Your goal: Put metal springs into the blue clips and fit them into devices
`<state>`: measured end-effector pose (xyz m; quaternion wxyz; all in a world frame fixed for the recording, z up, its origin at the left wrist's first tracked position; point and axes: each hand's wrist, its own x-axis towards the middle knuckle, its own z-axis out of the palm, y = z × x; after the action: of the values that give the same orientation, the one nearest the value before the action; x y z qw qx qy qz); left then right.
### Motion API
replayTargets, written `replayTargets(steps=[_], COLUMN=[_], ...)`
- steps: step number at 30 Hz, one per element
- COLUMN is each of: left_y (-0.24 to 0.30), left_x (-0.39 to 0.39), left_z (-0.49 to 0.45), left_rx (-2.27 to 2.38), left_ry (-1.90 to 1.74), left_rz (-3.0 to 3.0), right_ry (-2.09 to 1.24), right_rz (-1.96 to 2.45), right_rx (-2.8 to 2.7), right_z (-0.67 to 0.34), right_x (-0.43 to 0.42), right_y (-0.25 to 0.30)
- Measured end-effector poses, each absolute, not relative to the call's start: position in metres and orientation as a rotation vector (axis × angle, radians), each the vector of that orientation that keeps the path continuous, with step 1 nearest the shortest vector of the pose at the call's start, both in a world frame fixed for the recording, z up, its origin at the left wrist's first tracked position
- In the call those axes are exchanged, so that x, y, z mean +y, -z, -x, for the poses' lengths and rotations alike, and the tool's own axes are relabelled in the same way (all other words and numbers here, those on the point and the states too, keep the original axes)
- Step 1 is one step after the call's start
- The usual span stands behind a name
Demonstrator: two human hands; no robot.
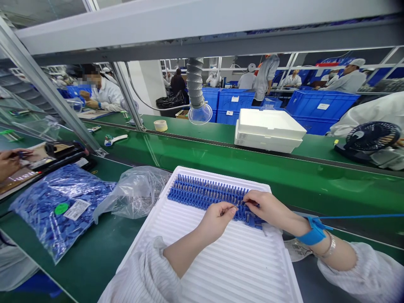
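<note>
A white ribbed foam tray point(221, 261) lies in front of me on the green bench. A row of blue plastic parts point(202, 194) runs across its far half. My left hand point(216, 219) is pinched on a small metal spring at the row's near edge. My right hand point(267, 207) rests on the blue row beside it, fingers closed on a small part I cannot make out. A blue wrist strap point(314, 231) with a cord sits on my right wrist.
A bag of blue parts point(59, 206) and a clear bag of springs point(135, 191) lie left of the tray. Beyond run a green conveyor point(284, 168), stacked white foam trays point(268, 130), a black fan point(370, 139) and a fume hose point(197, 97). Another person's hand point(9, 162) works at far left.
</note>
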<state>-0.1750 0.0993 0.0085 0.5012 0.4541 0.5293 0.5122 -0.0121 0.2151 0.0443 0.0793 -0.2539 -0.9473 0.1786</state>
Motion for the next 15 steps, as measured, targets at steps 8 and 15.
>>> replayTargets(steps=[8,15], left_y=[-0.007,-0.008], left_x=[0.100,0.099], left_z=[0.176,0.175], left_rx=[1.281,1.272], left_ry=[-1.234,-1.223], left_rz=[-1.118,-1.150], right_ry=[-0.549,-0.594], right_rz=[0.745,0.714], right_rx=[-2.842,-2.774], right_z=[0.015,0.014], right_x=[0.215,0.208], right_y=[-0.042,-0.056])
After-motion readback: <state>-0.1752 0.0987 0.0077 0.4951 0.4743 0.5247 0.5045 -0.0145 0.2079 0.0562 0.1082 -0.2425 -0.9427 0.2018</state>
